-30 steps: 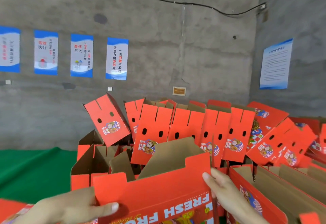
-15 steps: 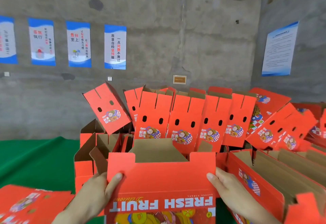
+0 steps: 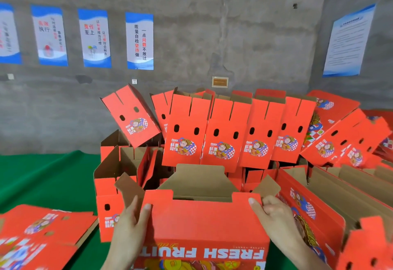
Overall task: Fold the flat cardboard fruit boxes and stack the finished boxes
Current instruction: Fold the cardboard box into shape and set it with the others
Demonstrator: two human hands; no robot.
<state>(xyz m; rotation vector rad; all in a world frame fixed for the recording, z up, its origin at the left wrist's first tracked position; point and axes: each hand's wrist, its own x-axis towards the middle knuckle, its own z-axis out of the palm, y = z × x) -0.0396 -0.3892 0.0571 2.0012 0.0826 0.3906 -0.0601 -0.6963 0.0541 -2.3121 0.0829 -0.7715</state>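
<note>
- At 6 o'clock, low in view: a half-folded red box (image 3: 204,223), held between both hands.
- Long axis lying crosswise, from 9 to 3 o'clock; open top facing up and toward 12 o'clock; "FRESH FRUIT" lettering on the near panel, upside down to the wearer.
- Brown inner flap (image 3: 200,180) standing at the far side, toward 12 o'clock; smaller brown end flaps sticking out at both upper corners.
- Left hand (image 3: 129,225) at 7 o'clock, gripping the box's left end: thumb pressed on the near red panel, fingers round the corner against the end flap.
- Right hand (image 3: 276,221) at 5 o'clock, gripping the right end: thumb on the near panel, fingers curled over the corner.
- Folded boxes (image 3: 223,133) from 12 to 2 o'clock, standing on end in a leaning row, handle holes and cartoon labels facing the camera; more lying open at 3 to 4 o'clock.
- Flat boxes (image 3: 42,231) at 8 o'clock, lying on the green surface (image 3: 42,176), blurred.
- Posters (image 3: 139,40) on the grey wall (image 3: 212,36) at 10 to 11 o'clock; a blue-edged sheet (image 3: 348,40) at 2 o'clock.
</note>
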